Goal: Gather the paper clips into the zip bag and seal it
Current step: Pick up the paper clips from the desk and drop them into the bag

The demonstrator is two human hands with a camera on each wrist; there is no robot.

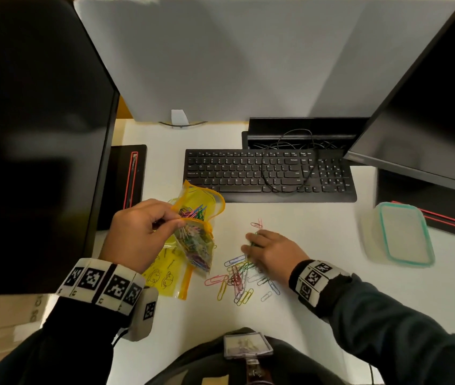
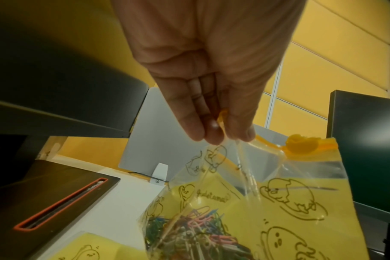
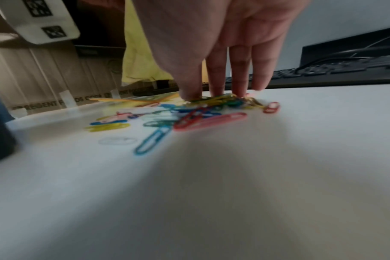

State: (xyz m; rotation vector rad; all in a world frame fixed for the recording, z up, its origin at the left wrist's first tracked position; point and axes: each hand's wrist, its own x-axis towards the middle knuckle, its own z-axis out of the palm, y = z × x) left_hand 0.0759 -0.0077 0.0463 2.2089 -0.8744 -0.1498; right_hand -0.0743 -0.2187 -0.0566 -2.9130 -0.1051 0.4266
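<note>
A yellow zip bag (image 1: pixel 196 241) printed with cartoon figures hangs above the white desk (image 1: pixel 318 232). My left hand (image 1: pixel 143 232) pinches its open rim between thumb and fingers (image 2: pixel 211 130). Several coloured paper clips (image 2: pixel 196 225) lie inside the bag (image 2: pixel 301 202), and its yellow slider (image 2: pixel 301 146) sits at the far end of the zip. More loose clips (image 1: pixel 237 279) are scattered on the desk to the right of the bag. My right hand (image 1: pixel 251 243) is down on them, with straight fingertips (image 3: pixel 238 91) touching a bunch of clips (image 3: pixel 218 101). Two pink clips (image 1: pixel 257 224) lie just beyond it.
A second yellow printed bag (image 1: pixel 165 276) lies flat under the held one. A black keyboard (image 1: pixel 270 173) with a loose cable lies behind. A clear lidded box (image 1: pixel 401 234) stands at the right. Dark monitors stand at the left (image 1: pixel 26 134) and right (image 1: pixel 429 107).
</note>
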